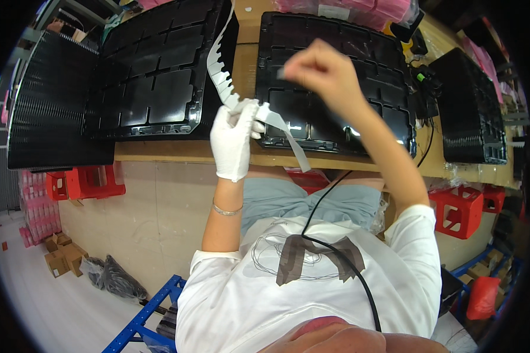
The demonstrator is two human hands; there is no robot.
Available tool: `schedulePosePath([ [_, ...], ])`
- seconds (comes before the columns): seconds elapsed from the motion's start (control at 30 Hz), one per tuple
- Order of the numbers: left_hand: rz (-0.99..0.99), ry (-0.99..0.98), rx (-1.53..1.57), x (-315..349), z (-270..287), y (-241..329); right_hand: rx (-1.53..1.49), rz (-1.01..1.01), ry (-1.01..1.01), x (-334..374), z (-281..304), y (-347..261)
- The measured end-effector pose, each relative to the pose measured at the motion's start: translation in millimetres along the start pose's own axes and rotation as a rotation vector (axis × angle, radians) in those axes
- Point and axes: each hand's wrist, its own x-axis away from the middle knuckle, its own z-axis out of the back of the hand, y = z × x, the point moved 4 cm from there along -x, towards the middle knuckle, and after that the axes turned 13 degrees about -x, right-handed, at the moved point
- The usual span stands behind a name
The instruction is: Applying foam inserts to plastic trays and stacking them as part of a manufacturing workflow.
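The tan worktop (171,152) runs across in front of the person. On its left stand a ribbed black stack (47,106) and, just beside it, a black compartmented tray (171,88); a second black tray (388,70) lies right of centre. Black cables (429,88) lie between that and a black tray stack (471,112) at right. Pink packages (371,10) lie along the back.

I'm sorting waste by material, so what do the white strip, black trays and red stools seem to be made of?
Strip: paper or thin plastic, matte white; it curves and bends freely, but the look leaves open which.
Trays: probably thin moulded plastic, glossy black, given the bright reflections and shaped ridges.
Stools: likely moulded plastic, going by the even red colour and openings in their sides.
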Motion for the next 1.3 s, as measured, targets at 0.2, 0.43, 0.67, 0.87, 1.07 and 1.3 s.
schedulePosePath([
  [0.2, 0.006, -0.199, -0.017, 1, -29, 4, 0.529, 0.012, -0.012, -128, 59, 133],
  [0.43, 0.069, -0.321, -0.03, -8, -24, 0, 0.682, -0.164, -0.067, -150, 53, 153],
  [0.67, 0.12, -0.368, -0.013, -21, -20, 4, 0.734, -0.208, -0.062, -156, 53, 159],
  [0.87, 0.135, -0.385, 0.003, -22, -18, 3, 0.756, -0.238, -0.085, -158, 50, 156],
  [1.07, 0.094, -0.371, 0.005, -17, -23, 3, 0.748, -0.143, -0.039, -148, 52, 151],
  [1.3, 0.088, -0.317, 0.012, -14, -24, 3, -0.39, -0.409, 0.055, -82, 62, 121],
])
